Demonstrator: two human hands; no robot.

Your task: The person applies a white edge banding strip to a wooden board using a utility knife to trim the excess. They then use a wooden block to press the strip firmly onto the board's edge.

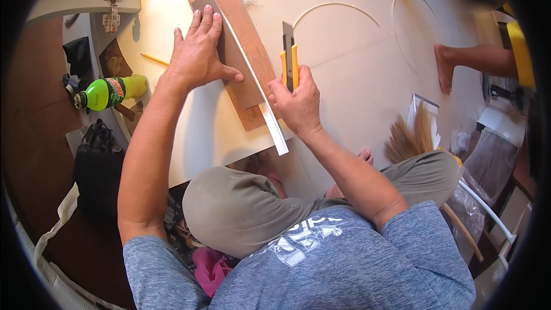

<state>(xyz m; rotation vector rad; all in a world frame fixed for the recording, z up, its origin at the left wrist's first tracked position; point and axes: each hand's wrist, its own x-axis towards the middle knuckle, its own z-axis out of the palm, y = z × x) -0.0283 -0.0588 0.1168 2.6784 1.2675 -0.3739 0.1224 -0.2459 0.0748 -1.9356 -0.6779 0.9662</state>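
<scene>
My left hand [198, 51] lies flat with fingers spread on a grey-brown board [244, 89], pressing on its upper part. Under that board runs a long narrow white strip [272, 126], whose near end sticks out past the board. Beneath both is a reddish-brown plank [252, 40]. In my right hand [298, 100] is a yellow and black utility knife [290, 60], its blade extended and pointing away from me. The knife is held just right of the plank, and my knuckles are close to the white strip.
A pencil [154, 58] lies left of my left hand, near a green bottle [112, 92] on its side. Thin curved offcuts [338, 4] lie on the floor. A broom [410, 135] rests at right. Another person's bare foot [443, 69] is at far right. Cabinet hinges [112, 14] show upper left.
</scene>
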